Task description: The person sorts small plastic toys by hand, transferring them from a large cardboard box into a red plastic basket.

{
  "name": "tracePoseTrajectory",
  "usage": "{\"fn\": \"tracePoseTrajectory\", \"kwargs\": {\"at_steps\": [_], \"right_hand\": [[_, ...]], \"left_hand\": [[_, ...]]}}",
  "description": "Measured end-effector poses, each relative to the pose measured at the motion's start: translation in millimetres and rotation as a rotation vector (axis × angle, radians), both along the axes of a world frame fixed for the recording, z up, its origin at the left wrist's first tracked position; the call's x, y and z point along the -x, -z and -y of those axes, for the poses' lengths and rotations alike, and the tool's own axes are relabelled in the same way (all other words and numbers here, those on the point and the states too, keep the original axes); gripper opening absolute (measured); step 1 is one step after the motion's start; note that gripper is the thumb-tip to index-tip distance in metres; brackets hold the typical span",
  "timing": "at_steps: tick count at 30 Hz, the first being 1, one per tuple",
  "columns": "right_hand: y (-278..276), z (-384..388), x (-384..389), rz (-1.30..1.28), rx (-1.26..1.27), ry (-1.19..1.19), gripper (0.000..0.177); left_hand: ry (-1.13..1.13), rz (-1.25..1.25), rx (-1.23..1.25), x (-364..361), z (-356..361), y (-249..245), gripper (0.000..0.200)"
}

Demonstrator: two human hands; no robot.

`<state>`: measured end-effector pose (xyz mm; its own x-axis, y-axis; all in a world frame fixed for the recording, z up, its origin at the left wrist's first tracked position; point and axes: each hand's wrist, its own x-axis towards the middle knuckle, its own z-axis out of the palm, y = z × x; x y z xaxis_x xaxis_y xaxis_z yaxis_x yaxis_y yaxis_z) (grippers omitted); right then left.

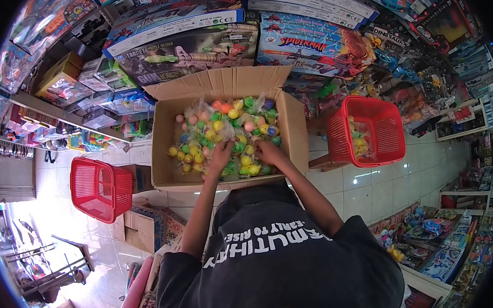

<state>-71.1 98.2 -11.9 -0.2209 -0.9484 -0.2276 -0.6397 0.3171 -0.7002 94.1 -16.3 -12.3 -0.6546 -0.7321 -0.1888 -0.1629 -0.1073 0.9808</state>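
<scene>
An open cardboard box (171,118) in front of me holds many small toy balls (194,151) in yellow, green, orange, pink and blue, some wrapped in clear plastic. My left hand (221,154) reaches into the middle of the pile, its fingers closed at the lower end of a clear plastic bag (226,131). Just to its right, my right hand (268,151) is among the balls with curled fingers. What the right fingers grip is hidden by the hand itself. Both hands are inside the box, a short gap apart.
On the right stands a red plastic basket (395,136) with some wrapped balls inside. Another red basket (125,184) is on the left. Boxed toys, including a Spider-Man box (307,44), are stacked behind the cardboard box. Shelves of toys line both sides above a tiled floor (367,194).
</scene>
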Motion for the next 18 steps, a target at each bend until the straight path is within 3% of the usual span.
{"fn": "tracePoseTrajectory", "kwargs": {"at_steps": [10, 14, 16, 18], "right_hand": [[-7, -15, -1, 0.033, 0.222, 0.084, 0.016], [-32, -19, -2, 0.085, 0.181, 0.122, 0.015], [-45, -20, -1, 0.224, 0.105, 0.152, 0.012], [-52, -22, 1, 0.285, 0.135, 0.146, 0.010]], "left_hand": [[-0.044, -0.106, -0.057, 1, 0, -5, 0.027], [-0.032, -0.064, -0.013, -2, -1, -16, 0.028], [-0.248, -0.127, -0.193, 2, -6, -25, 0.030], [-0.283, -0.165, -0.297, 9, -19, -48, 0.031]]}}
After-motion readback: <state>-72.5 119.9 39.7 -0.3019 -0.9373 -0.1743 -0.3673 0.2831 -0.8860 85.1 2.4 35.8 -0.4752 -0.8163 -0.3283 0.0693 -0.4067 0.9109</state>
